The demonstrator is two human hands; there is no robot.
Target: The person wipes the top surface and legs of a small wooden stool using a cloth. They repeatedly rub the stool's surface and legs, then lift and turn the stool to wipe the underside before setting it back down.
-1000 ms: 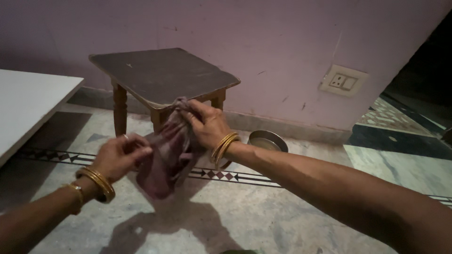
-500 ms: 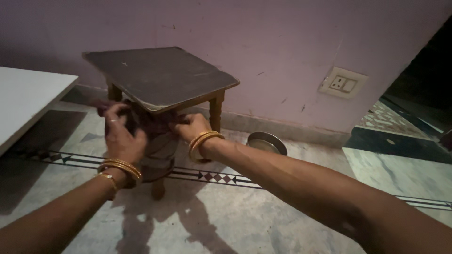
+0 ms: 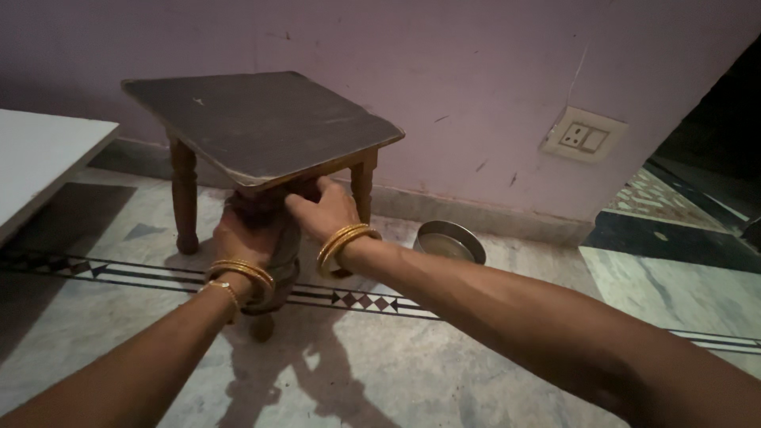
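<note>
A small dark wooden stool (image 3: 261, 123) with a square top stands on the floor by the wall. A dull reddish cloth (image 3: 281, 257) is wrapped around its near front leg, just under the top's corner. My left hand (image 3: 244, 234) grips the cloth around the leg from the left. My right hand (image 3: 325, 210) presses the cloth at the top of the same leg, fingers tucked under the seat edge. Gold bangles sit on both wrists. Most of the cloth is hidden behind my hands.
A round metal bowl (image 3: 450, 240) lies on the floor right of the stool, near the wall. A white tabletop (image 3: 40, 162) juts in from the left. A wall socket (image 3: 583, 135) sits low on the pink wall. A dark doorway opens at far right.
The cloth, held loose in the air a second ago, is now wound around the stool's front leg. Both hands moved in and closed on it there; the left hand shifted right.
</note>
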